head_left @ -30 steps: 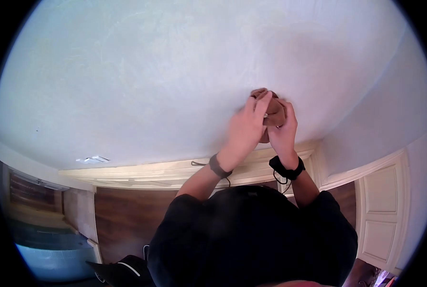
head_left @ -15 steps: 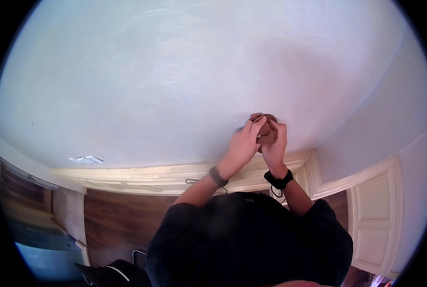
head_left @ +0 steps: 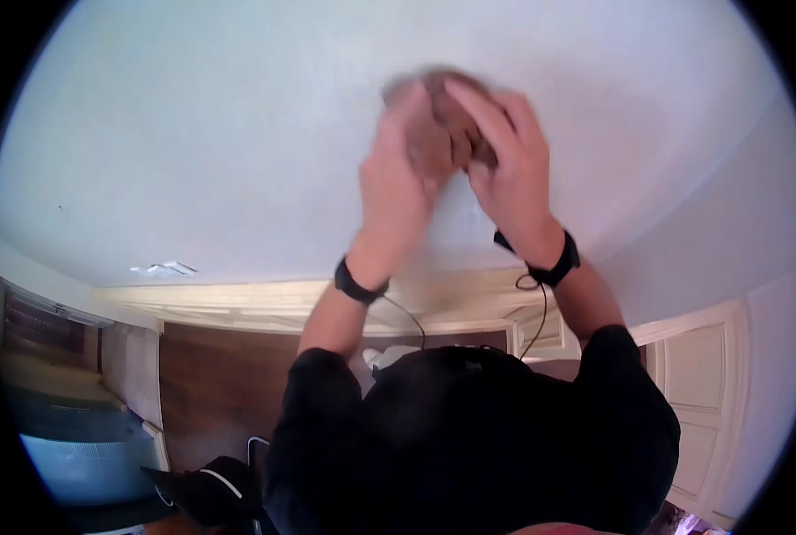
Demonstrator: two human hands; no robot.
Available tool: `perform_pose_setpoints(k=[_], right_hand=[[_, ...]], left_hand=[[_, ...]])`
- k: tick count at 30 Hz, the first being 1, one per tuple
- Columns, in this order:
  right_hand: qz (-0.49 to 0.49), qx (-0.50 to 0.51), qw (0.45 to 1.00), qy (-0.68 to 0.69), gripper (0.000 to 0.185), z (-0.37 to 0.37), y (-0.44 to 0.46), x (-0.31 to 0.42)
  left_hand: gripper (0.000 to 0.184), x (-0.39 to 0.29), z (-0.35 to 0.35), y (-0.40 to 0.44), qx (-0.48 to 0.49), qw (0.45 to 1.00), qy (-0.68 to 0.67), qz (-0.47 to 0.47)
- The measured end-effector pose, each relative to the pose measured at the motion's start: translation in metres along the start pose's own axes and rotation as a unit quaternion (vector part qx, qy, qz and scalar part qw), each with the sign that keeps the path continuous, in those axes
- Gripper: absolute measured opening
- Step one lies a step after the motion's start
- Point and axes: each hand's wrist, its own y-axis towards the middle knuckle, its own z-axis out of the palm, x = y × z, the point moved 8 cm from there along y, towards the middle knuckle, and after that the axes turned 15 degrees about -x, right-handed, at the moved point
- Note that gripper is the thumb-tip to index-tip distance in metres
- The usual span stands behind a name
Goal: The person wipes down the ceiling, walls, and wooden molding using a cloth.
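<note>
A brown cloth (head_left: 456,111) is clamped in the grip of both hands, left (head_left: 398,178) and right (head_left: 520,165), before a pale wall (head_left: 193,134). The step in hand appears to be cloth work at the wall; contact cannot be told through blur. For any stroke, steady, matched pressure would be called for.

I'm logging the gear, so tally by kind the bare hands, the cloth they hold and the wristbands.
Left hand and right hand: 2
Brown cloth: 1
Left wristband and right wristband, both black: 2
Total: 5
</note>
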Motion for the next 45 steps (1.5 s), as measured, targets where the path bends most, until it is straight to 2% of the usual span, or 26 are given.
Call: perform_pose_setpoints(k=[2,3,5,8,10,15,17,20,21,22,26,27,30,34,37,40,45], right_hand=[[-0.037,-0.018,0.999,-0.020,0.055,0.005,0.025,0.014],[-0.054,-0.017,0.998,-0.012,0.057,0.005,0.036,0.021],[-0.084,-0.013,0.996,0.004,0.060,0.003,0.046,0.030],[-0.060,-0.015,0.998,-0.009,0.052,0.007,0.027,0.021],[-0.054,-0.004,0.998,-0.022,0.046,0.014,0.006,0.007],[-0.071,0.008,0.997,-0.037,0.043,0.029,-0.073,-0.013],[-0.064,0.011,0.998,-0.026,0.044,0.028,-0.104,-0.026],[-0.043,0.006,0.999,-0.015,0.047,0.033,-0.152,-0.047],[-0.033,-0.002,0.999,-0.012,0.048,0.036,-0.169,-0.055],[-0.023,-0.009,1.000,-0.010,0.049,0.037,-0.188,-0.061],[0.082,0.113,0.989,-0.058,0.052,0.061,-0.276,-0.080],[0.116,0.153,0.979,-0.062,0.053,0.066,-0.294,-0.083],[0.185,0.200,0.960,-0.064,0.053,0.076,-0.348,-0.094],[0.303,0.274,0.909,-0.083,0.055,0.104,-0.404,-0.091],[0.283,0.300,0.908,-0.079,0.062,0.123,-0.440,-0.096],[0.284,0.317,0.898,-0.111,0.060,0.124,-0.440,-0.096],[0.318,0.328,0.869,-0.191,0.058,0.085,-0.441,-0.112]], left_hand=[[0.060,-0.009,-0.008,0.026,-0.046,0.997,0.021,0.051],[0.053,-0.012,-0.008,0.035,-0.033,0.999,0.027,0.029],[0.043,-0.001,-0.010,0.038,-0.048,0.998,-0.007,0.046],[0.045,-0.008,-0.009,0.020,-0.018,0.978,0.132,0.158],[0.049,0.014,-0.010,0.002,-0.029,0.998,0.008,-0.056],[0.048,0.078,-0.018,-0.103,-0.011,0.984,-0.094,-0.148],[0.038,0.093,-0.013,-0.139,0.012,0.958,-0.150,-0.244],[0.024,0.106,-0.013,-0.182,0.038,0.924,-0.174,-0.339],[0.024,0.104,-0.017,-0.183,0.053,0.969,-0.065,-0.230],[0.025,0.102,-0.019,-0.188,0.069,0.990,0.043,-0.115],[0.034,0.166,-0.038,-0.287,0.188,0.920,0.048,-0.341],[0.042,0.173,-0.041,-0.301,0.219,0.913,0.087,-0.333],[0.049,0.189,-0.049,-0.338,0.267,0.856,0.086,-0.435],[0.047,0.208,-0.077,-0.351,0.327,0.836,0.181,-0.401],[0.047,0.234,-0.092,-0.383,0.330,0.814,0.172,-0.445],[0.047,0.239,-0.091,-0.394,0.341,0.804,0.226,-0.432],[0.039,0.224,-0.051,-0.412,0.371,0.820,0.183,-0.394]])
